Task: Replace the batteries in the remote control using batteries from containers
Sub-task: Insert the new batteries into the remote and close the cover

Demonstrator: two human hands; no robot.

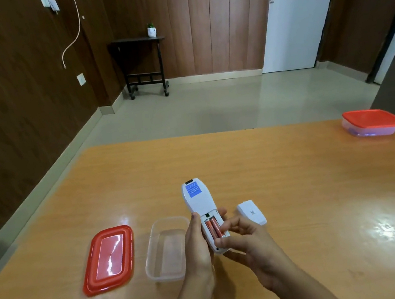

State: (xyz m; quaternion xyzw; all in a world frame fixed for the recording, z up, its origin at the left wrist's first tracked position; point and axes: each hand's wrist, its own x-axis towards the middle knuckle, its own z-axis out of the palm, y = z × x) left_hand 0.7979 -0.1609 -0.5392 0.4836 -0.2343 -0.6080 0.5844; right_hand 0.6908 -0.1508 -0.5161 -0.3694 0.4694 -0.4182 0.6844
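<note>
A white remote control (pixel 198 201) lies back-up above the wooden table (pixel 300 184), with a blue label near its far end. My left hand (pixel 197 247) grips its lower body from the left. Its battery bay is uncovered and holds two orange batteries (pixel 214 228) side by side. My right hand (pixel 241 238) pinches at the near end of the batteries and the remote's lower edge. The white battery cover (pixel 251 212) rests on the table just right of the remote.
A clear plastic container (pixel 165 250) without lid sits left of my hands, and its red lid (pixel 109 260) lies further left. A second container with a red lid (pixel 372 123) stands at the table's far right corner.
</note>
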